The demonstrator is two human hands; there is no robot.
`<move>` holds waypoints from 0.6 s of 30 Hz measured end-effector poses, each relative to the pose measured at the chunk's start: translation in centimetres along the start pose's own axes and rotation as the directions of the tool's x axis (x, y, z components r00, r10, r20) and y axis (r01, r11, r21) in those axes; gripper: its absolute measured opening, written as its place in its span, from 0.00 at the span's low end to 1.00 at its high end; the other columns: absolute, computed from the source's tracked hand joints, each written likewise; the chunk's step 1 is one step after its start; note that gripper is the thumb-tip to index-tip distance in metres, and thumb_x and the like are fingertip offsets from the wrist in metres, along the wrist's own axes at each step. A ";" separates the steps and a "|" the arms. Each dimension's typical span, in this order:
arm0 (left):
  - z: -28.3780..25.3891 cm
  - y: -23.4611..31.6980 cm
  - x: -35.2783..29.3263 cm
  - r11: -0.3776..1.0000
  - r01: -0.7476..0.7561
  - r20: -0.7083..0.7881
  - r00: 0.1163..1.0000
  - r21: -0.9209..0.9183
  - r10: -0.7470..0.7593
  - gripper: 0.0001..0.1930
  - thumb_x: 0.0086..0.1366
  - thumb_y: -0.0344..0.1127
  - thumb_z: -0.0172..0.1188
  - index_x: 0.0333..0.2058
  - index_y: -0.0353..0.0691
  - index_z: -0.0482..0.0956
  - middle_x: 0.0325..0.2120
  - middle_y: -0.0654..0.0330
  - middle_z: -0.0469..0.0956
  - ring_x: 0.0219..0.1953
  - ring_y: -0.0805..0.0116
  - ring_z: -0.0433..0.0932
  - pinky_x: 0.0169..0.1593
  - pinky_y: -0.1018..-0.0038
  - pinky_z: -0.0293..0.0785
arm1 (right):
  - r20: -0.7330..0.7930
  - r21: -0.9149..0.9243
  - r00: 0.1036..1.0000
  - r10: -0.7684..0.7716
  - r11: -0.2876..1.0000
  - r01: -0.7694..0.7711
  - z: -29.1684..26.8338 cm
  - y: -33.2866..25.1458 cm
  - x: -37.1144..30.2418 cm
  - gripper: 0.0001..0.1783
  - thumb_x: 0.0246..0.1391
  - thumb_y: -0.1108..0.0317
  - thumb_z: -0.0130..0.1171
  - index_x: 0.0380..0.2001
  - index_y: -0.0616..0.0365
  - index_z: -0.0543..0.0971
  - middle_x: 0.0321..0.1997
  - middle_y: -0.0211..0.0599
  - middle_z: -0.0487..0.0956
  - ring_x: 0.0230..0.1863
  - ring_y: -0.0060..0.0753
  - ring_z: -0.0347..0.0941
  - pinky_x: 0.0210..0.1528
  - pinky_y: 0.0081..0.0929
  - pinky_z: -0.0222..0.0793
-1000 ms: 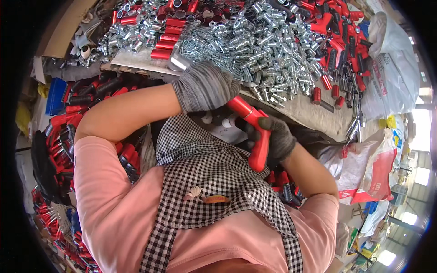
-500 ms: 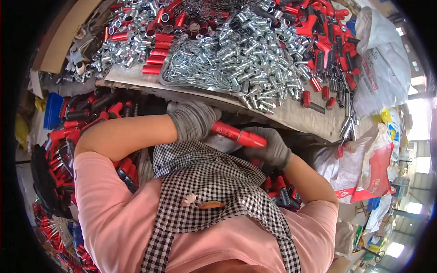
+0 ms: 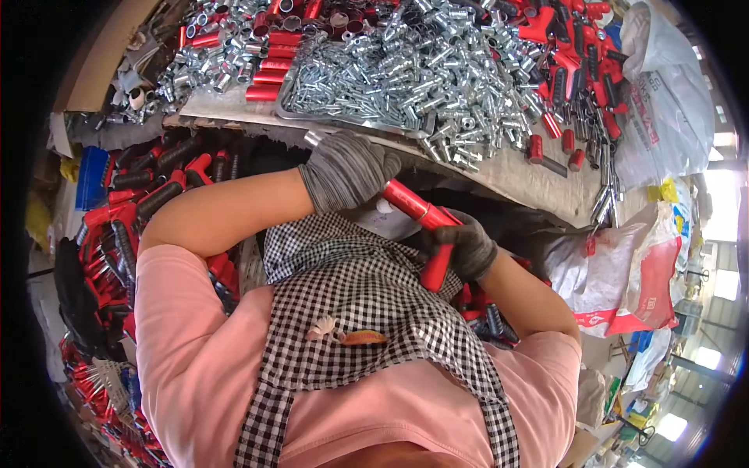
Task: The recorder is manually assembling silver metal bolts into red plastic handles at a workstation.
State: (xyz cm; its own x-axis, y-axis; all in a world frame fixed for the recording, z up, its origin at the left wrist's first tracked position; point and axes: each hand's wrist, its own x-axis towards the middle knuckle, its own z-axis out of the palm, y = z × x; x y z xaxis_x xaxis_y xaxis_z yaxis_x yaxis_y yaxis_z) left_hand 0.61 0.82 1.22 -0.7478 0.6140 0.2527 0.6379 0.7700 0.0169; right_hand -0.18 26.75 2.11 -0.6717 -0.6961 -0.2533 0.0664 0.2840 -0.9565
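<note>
A red pistol-shaped tool body (image 3: 406, 199) slants between my gloved hands above the lap, its handle part pointing down toward the checked apron (image 3: 335, 288). My right hand (image 3: 470, 248) is closed around the tool near the joint of barrel and handle. My left hand (image 3: 349, 170), in a grey striped glove, is closed at the barrel's upper left end, with its fingertips hidden from view. A short silver metal end (image 3: 314, 138) sticks out past the left hand; whether it joins the red barrel is hidden under the glove.
Ahead, the bench (image 3: 538, 183) bears a metal tray (image 3: 351, 125) of small silver pins, heaped silver fittings (image 3: 460, 93) and red tubes (image 3: 269, 76). Red tools with black grips (image 3: 140, 191) pile up at my left. White bags (image 3: 616, 265) stand at the right.
The tool has tilted, and its red handle part now shows below my right hand. My left hand has moved slightly right and up, and a silver end now shows beyond it.
</note>
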 end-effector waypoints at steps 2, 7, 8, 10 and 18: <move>0.5 0.1 0.1 0.998 0.052 -0.054 0.997 0.030 -0.050 0.10 0.53 0.38 0.56 0.30 0.37 0.76 0.23 0.51 0.79 0.26 0.55 0.80 0.29 0.60 0.75 | 0.018 0.400 0.981 0.191 0.898 -0.183 0.0 -0.6 0.3 0.27 0.33 0.68 0.64 0.44 0.62 0.75 0.31 0.33 0.76 0.30 0.30 0.73 0.35 0.26 0.69; 2.2 0.5 -1.1 0.410 0.699 0.809 0.526 -0.586 0.262 0.16 0.47 0.43 0.63 0.32 0.38 0.80 0.21 0.51 0.79 0.23 0.60 0.78 0.27 0.66 0.73 | 0.009 0.123 0.990 0.141 0.982 -0.141 1.0 1.0 0.1 0.27 0.39 0.64 0.63 0.46 0.59 0.74 0.27 0.32 0.75 0.29 0.37 0.74 0.34 0.34 0.71; 2.6 1.4 -1.5 0.772 0.305 0.623 0.768 -0.558 0.147 0.17 0.48 0.43 0.63 0.34 0.39 0.80 0.24 0.53 0.80 0.25 0.61 0.79 0.29 0.66 0.75 | 0.006 0.053 0.992 0.128 0.990 -0.128 1.2 1.8 0.2 0.27 0.41 0.62 0.63 0.47 0.58 0.73 0.27 0.32 0.75 0.29 0.39 0.74 0.34 0.36 0.72; 1.0 1.3 0.6 0.929 0.368 0.703 0.672 -0.043 -0.234 0.15 0.48 0.41 0.63 0.34 0.41 0.79 0.23 0.54 0.79 0.28 0.58 0.79 0.31 0.65 0.75 | -0.005 -0.086 0.994 0.107 0.991 -0.107 1.6 3.7 0.5 0.27 0.44 0.60 0.63 0.48 0.57 0.73 0.25 0.31 0.74 0.28 0.43 0.74 0.33 0.40 0.73; 1.0 -3.6 1.3 0.949 0.031 -0.219 0.975 0.314 0.040 0.16 0.55 0.39 0.50 0.41 0.40 0.76 0.29 0.56 0.74 0.32 0.58 0.73 0.37 0.59 0.71 | 0.082 0.825 0.996 0.042 0.558 -0.092 2.8 3.5 2.6 0.28 0.43 0.66 0.61 0.49 0.67 0.70 0.29 0.32 0.76 0.26 0.28 0.73 0.35 0.30 0.73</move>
State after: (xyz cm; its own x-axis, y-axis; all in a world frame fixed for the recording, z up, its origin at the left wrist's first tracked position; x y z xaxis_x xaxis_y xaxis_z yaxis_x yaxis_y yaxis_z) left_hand -2.82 -1.02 0.53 -0.6628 0.5915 0.4591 0.5240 0.8044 -0.2799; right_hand 0.37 24.12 -2.34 -0.6055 -0.7355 -0.3041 0.7070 -0.3215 -0.6299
